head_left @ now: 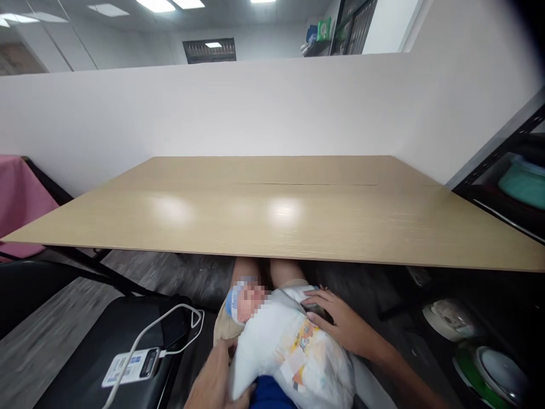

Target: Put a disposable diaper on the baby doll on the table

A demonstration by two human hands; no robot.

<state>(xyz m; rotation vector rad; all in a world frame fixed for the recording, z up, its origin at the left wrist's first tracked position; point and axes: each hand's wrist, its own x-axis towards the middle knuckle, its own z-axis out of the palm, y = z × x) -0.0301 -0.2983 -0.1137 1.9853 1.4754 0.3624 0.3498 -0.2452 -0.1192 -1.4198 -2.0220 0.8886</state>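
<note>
A small figure in white clothing (pixel 259 335) lies across my lap. It has a blue and white cap (pixel 233 300), and its face is blurred out. I cannot tell whether it is a doll or a person. Around its lower body is a white diaper (pixel 323 358) with a colourful cartoon print. My left hand (pixel 221 369) curls round the near left side of the figure, its fingertips partly hidden under the white cloth. On the far right side, my right hand (pixel 330 315) rests with fingers spread over the white clothing and the diaper's upper edge.
A wooden-topped table (pixel 272 221) stands before my knees, against a white partition (pixel 255 108). On my left, a black chair (pixel 97 329) bears a white power bank (pixel 131 366) with a white cable (pixel 145 329). Several items, one a green-rimmed container (pixel 477 363), sit low at right near a dark shelf (pixel 511 170).
</note>
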